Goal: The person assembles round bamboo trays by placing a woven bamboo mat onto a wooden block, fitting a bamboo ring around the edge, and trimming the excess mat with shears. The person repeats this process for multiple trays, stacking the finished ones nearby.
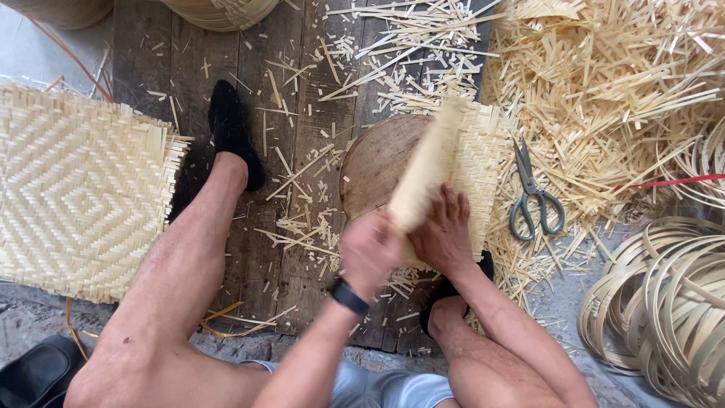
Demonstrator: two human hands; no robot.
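Rolled mat [427, 170] between both hands [408, 242]

— How many woven bamboo mats?
— Two: a flat woven mat [79, 193] on the left, and a woven mat [483, 162] over the one round wooden block [374, 162].
— Tools?
— One pair of scissors [534, 193].
— Hands?
— Two, the left hand [368, 253] and right hand [444, 234]; one wristwatch [349, 296].
— Strips and hoops?
— Too many to count.
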